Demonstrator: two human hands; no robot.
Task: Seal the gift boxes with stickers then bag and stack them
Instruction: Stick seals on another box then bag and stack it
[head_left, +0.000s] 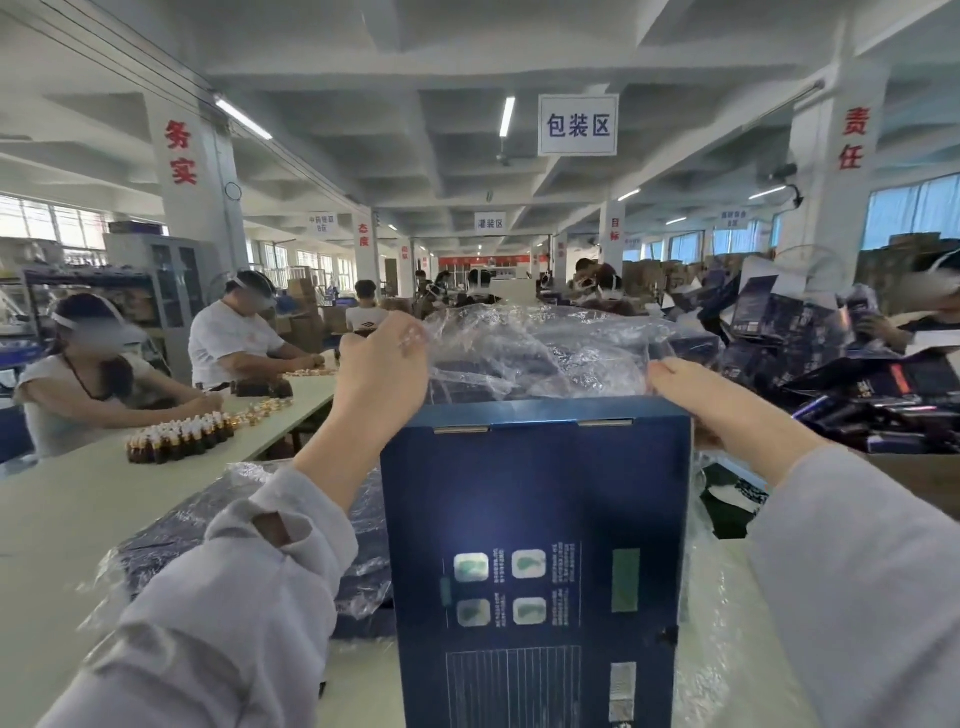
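A dark blue gift box (535, 519) stands upright in front of me, its printed back panel facing me. Over its top billows a clear plastic bag (530, 353). My left hand (382, 369) is raised at the box's upper left and pinches the bag's edge. At the box's upper right corner, my right hand (696, 395) grips the bag's other edge. The bag's mouth hangs open above the box top. Crinkled plastic also shows along the box's right side.
A stack of bagged dark blue boxes (249, 525) lies on the table to my left. Several small brown bottles (182, 441) stand on the long pale table (78, 519), where two people sit. A heap of loose blue boxes (831, 358) rises at the right.
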